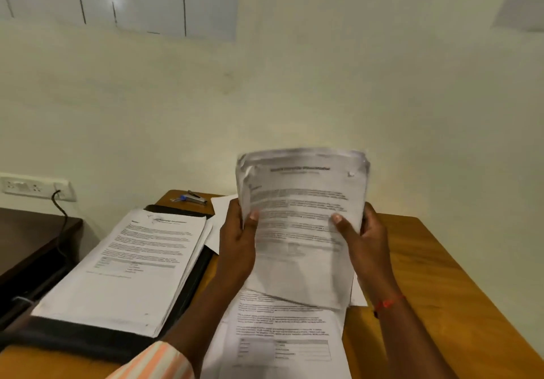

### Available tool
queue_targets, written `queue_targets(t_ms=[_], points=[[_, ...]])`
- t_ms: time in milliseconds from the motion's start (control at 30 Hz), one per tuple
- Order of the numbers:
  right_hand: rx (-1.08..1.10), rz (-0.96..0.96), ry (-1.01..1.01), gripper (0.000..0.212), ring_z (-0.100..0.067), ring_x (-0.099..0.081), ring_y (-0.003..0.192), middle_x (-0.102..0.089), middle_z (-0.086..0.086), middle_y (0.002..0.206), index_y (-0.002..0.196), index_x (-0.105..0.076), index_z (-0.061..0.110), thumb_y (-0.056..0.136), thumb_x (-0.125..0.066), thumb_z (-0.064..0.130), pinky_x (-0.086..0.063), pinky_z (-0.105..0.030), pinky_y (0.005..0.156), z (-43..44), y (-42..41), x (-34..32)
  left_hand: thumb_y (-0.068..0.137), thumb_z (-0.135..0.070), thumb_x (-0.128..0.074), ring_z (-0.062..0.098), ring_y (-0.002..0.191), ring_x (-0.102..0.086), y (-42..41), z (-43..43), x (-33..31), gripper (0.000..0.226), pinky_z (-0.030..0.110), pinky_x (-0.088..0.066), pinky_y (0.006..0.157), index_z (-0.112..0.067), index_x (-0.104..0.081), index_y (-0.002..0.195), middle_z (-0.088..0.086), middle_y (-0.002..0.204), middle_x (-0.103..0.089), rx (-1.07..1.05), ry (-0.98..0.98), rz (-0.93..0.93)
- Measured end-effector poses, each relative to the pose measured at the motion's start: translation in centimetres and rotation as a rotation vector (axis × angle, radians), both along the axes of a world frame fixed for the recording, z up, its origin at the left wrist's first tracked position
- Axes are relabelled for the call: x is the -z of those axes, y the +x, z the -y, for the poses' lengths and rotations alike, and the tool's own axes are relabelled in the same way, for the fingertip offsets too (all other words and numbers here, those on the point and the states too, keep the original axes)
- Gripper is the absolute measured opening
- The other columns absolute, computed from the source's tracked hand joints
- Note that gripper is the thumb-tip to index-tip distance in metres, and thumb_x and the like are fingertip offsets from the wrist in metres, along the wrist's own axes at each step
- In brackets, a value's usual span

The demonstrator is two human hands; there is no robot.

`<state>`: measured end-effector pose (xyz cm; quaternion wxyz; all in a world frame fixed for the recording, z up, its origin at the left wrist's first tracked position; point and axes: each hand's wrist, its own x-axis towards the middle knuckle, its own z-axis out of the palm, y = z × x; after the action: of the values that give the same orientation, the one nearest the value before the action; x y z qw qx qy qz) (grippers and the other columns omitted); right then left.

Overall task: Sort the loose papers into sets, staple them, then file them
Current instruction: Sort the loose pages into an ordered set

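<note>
You hold a sheaf (303, 231) upright over the middle of the table (426, 275). Your left hand (237, 240) grips its left edge and your right hand (368, 240) grips its right edge. Each thumb presses on the printed front, with the fingers curled behind. With a grip on both sides, the pages stand on end and their edges can drop level, so I judge you are squaring one set before stapling it. The bottom edge hangs just above the loose sheets (282, 337), which lie near the table's front edge and run off the bottom of the view.

The sheaf is thin white office paper with grey blocks of type under a bold heading. It bows slightly toward you at the top. That top edge is blurred, so I can't tell whether the small mark in the upper right corner is a staple.

The loose sheets are the same stock, lie flat and overlapping, and the top one has a table printed low on the page.

On the table's left side, a thick stack (132, 261) rests squarely on an open black folder (188, 284). The folder's dull, stiff cover shows around the stack like a frame. This looks like the filing place for finished sets.

The stapler (194, 198) is small, made of metal with a blue part, and sits at the far left corner, away from the paperwork but within your reach.

The tabletop is smooth, warm-toned wood.
</note>
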<state>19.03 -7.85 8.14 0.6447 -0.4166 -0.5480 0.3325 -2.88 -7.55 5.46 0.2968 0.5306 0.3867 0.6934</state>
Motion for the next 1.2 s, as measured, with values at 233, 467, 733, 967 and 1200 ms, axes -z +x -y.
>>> queue_targets(t_ms=[233, 467, 733, 967, 1200], points=[[-0.012, -0.106, -0.094, 0.029, -0.013, -0.072, 0.103, -0.076, 0.009, 0.108, 0.114, -0.067, 0.029, 0.087, -0.075, 0.021, -0.059, -0.025, 0.078, 4.2, -1.3, 4.2, 0.104, -0.043, -0.05, 0.013, 0.105, -0.069, 0.5, 3.1, 0.5, 0.019, 0.046, -0.06, 0.09, -0.032, -0.055, 0.119, -0.004, 0.114, -0.071, 0.034, -0.111, -0.034], [0.043, -0.137, -0.095, 0.026, -0.01, -0.072, 0.099, -0.076, 0.005, 0.109, 0.11, -0.069, 0.026, 0.088, -0.076, 0.016, -0.058, -0.026, 0.08, 5.4, -1.7, 4.1, 0.104, -0.043, -0.052, 0.015, 0.096, -0.071, 0.7, 4.0, -1.8, 0.022, 0.045, -0.063, 0.08, -0.023, -0.051, 0.113, -0.005, 0.108, -0.07, -0.019, -0.099, -0.091], [0.007, -0.082, -0.187, 0.03, -0.01, -0.072, 0.098, -0.075, 0.008, 0.108, 0.116, -0.068, 0.022, 0.088, -0.076, 0.017, -0.058, -0.023, 0.077, 6.2, -1.9, 6.7, 0.107, -0.037, -0.046, 0.016, 0.103, -0.068, 0.4, 5.7, 1.1, 0.027, 0.038, -0.062, 0.083, -0.019, -0.045, 0.126, 0.0, 0.12, -0.065, 0.003, -0.218, -0.122], [-0.013, -0.041, -0.261, 0.031, -0.015, -0.071, 0.104, -0.074, 0.006, 0.112, 0.118, -0.067, 0.025, 0.089, -0.076, 0.019, -0.059, -0.038, 0.089, 6.1, -2.4, 8.9, 0.106, -0.037, -0.05, 0.016, 0.107, -0.068, -0.1, 6.3, 2.8, 0.027, 0.039, -0.061, 0.088, -0.023, -0.05, 0.13, -0.001, 0.122, -0.066, 0.056, -0.336, -0.086], [-0.029, 0.026, -0.299, 0.036, -0.02, -0.069, 0.106, -0.072, 0.0, 0.114, 0.124, -0.064, 0.019, 0.089, -0.076, 0.02, -0.059, -0.037, 0.088, 5.5, -2.5, 9.1, 0.104, -0.038, -0.054, 0.02, 0.104, -0.072, -0.6, 6.2, 4.0, 0.034, 0.045, -0.062, 0.087, -0.023, -0.052, 0.134, 0.002, 0.121, -0.069, 0.097, -0.396, -0.073]])
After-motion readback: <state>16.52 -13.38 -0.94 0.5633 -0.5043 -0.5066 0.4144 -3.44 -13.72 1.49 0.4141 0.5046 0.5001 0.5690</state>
